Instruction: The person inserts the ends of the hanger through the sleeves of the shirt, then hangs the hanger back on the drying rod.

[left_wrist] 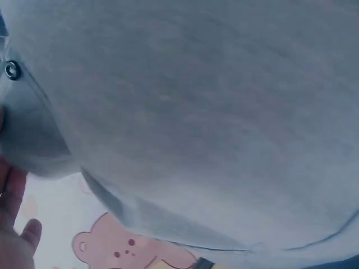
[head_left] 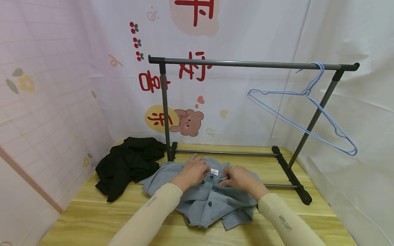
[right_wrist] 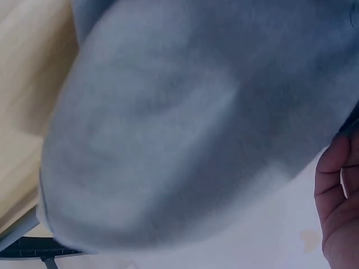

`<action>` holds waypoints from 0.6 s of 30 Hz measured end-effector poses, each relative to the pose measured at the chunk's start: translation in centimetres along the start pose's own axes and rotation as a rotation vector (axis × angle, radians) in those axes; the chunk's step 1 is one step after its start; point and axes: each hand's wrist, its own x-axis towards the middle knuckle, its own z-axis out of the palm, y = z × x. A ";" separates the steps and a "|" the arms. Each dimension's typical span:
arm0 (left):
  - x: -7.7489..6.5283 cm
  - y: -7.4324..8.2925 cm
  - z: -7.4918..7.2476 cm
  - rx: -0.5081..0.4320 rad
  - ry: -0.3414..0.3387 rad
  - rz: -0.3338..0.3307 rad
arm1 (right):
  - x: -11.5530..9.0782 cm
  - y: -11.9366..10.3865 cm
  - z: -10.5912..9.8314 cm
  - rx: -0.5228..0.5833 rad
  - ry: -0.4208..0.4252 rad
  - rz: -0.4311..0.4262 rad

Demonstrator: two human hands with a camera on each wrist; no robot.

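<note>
A blue-grey button-up shirt [head_left: 200, 194] lies crumpled on the wooden table, with dark buttons down its front and a white label [head_left: 214, 172] at the neck. My left hand [head_left: 194, 171] grips the shirt just left of the label. On the other side of the label, my right hand [head_left: 239, 177] pinches the collar edge between thumb and fingers. Shirt cloth [left_wrist: 185, 112] fills most of the left wrist view, hiding some fingertips. In the right wrist view, curled fingers [right_wrist: 334, 179] hold the edge of the cloth at far right.
Behind the shirt stands a dark metal clothes rack [head_left: 246, 63]. Blue hangers [head_left: 307, 92] hang at the right end of its bar. A black garment [head_left: 129, 164] lies heaped left of the shirt. Printed white curtains [head_left: 246, 112] enclose the wooden table [head_left: 86, 218].
</note>
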 end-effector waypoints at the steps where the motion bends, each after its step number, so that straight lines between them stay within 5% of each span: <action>1: -0.1 -0.1 0.0 -0.016 0.027 -0.005 | 0.0 0.0 0.2 -0.010 0.002 -0.005; 8: -1.1 -1.4 0.6 -0.242 0.061 -0.079 | 0.1 -0.4 1.1 0.005 -0.007 -0.054; 18: -3.9 -5.5 1.2 -0.588 0.063 -0.441 | -0.8 0.4 -0.3 0.045 0.056 -0.027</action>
